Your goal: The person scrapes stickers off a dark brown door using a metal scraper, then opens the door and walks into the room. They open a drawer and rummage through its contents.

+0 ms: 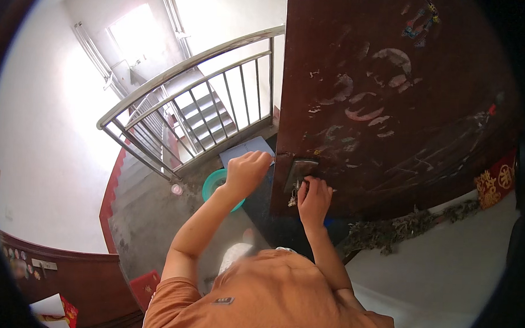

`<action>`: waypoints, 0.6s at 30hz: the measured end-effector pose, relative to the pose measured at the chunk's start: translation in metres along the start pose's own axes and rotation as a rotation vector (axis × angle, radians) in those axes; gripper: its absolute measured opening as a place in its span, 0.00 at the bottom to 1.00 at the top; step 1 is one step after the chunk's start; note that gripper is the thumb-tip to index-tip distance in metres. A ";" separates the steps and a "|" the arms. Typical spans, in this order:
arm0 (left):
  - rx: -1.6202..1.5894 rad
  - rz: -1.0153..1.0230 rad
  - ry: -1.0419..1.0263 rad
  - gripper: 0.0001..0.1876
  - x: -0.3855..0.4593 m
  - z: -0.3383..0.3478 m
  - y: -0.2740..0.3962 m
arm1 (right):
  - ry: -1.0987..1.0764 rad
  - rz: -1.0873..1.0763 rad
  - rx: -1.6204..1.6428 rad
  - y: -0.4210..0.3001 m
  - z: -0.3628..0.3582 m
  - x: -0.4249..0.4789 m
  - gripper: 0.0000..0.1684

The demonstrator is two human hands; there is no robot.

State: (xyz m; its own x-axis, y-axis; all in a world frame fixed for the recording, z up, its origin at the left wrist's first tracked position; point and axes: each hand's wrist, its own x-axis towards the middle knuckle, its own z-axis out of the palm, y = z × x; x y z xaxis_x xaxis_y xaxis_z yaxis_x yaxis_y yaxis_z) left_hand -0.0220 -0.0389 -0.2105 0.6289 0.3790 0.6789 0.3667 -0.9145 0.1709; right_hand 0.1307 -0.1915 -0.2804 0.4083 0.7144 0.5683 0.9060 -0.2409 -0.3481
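A dark red-brown door [394, 116] with scraped sticker remains stands open on the right. My right hand [315, 198] is at its lock, fingers bent beside the metal lock plate [303, 167]; whether they grip a part of it I cannot tell. A bunch of keys [293, 199] hangs from the lock, just left of these fingers. My left hand [249, 172] is raised near the door's free edge, its fingers curled; its palm side is hidden, so I cannot see whether it holds anything. Below it on the floor is a green plastic basin [212, 184], partly covered by my forearm.
A stainless steel railing [191, 79] borders the landing, with stairs [207, 118] behind it. A flat pale board or sheet [241, 151] lies by the railing. A small pink round item [176, 189] is on the floor. A second dark red door [76, 274] is at lower left, near a red object [145, 286].
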 end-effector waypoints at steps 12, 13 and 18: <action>-0.047 -0.022 0.037 0.10 0.004 -0.004 0.001 | 0.017 -0.011 -0.004 0.000 0.000 -0.001 0.11; -0.054 -0.026 0.038 0.10 0.000 0.001 -0.001 | 0.014 -0.010 -0.005 0.000 -0.001 0.000 0.11; -0.027 -0.027 0.058 0.10 0.003 -0.002 0.001 | 0.007 -0.007 -0.002 0.000 -0.001 0.000 0.11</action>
State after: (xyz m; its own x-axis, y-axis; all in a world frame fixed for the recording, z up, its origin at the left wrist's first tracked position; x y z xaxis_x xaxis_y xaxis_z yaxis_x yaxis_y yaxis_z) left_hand -0.0215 -0.0388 -0.2073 0.5783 0.3955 0.7135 0.3640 -0.9078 0.2083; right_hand 0.1309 -0.1923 -0.2793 0.4031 0.7112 0.5759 0.9088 -0.2371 -0.3432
